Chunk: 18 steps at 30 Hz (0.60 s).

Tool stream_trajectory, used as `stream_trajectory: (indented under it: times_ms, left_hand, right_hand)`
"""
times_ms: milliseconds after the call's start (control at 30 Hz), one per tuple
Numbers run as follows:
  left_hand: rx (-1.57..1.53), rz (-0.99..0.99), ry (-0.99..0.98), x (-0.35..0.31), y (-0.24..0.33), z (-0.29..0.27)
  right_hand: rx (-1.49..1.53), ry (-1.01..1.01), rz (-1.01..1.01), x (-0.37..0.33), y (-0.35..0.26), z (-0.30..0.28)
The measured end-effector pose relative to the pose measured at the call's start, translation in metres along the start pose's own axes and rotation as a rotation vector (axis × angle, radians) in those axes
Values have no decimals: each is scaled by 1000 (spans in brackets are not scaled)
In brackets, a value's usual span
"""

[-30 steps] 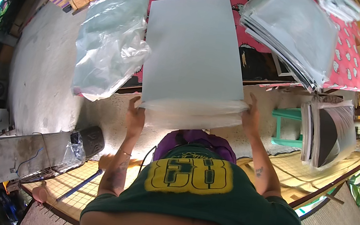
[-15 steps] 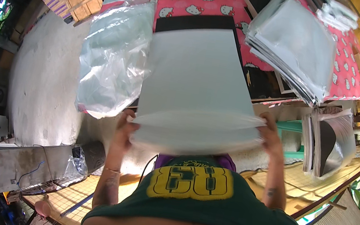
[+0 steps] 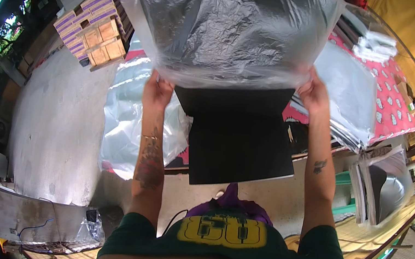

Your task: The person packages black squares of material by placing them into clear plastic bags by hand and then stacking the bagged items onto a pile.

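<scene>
A translucent plastic bag (image 3: 237, 24) is stretched between my raised hands, dark and wrinkled where black shows through it. My left hand (image 3: 158, 91) is closed on its near left corner. At the near right corner my right hand (image 3: 314, 93) grips the same bag, fingers slightly blurred. Below it, a flat black board (image 3: 243, 147) reaches toward me past the table's front edge. The bag hides the board's far end; whether that end is inside the bag, I cannot tell.
On the left of the table lies crinkled clear plastic (image 3: 144, 124); to the right is a stack of plastic-wrapped sheets (image 3: 345, 87). A pink patterned cloth (image 3: 396, 115) covers the table. Wrapped panels (image 3: 366, 191) stand beside a green stool (image 3: 343, 192). Boxes (image 3: 103, 42) are piled at far left.
Both hands have moved up and away from my body with the plastic. The pale sheet that covered the black board is lifted, so the board's near part now shows.
</scene>
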<state>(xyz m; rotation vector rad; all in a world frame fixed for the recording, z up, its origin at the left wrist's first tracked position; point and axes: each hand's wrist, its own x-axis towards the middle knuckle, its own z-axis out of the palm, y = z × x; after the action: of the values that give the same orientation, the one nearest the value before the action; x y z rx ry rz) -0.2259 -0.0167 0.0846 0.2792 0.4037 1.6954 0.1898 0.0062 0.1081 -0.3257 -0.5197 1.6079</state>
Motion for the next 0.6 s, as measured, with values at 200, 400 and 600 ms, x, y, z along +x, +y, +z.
stream_trajectory:
  times_ms: [200, 400, 600]
  left_hand:
    - [397, -146, 199, 33, -61, -197]
    - [1651, 400, -136, -20, -84, -131]
    - [1055, 65, -333, 32, -182, 23]
  right_hand:
    - [-181, 166, 126, -16, 88, -186]
    - [-1113, 419, -274, -72, 103, -151]
    - [-956, 617, -465, -85, -58, -168]
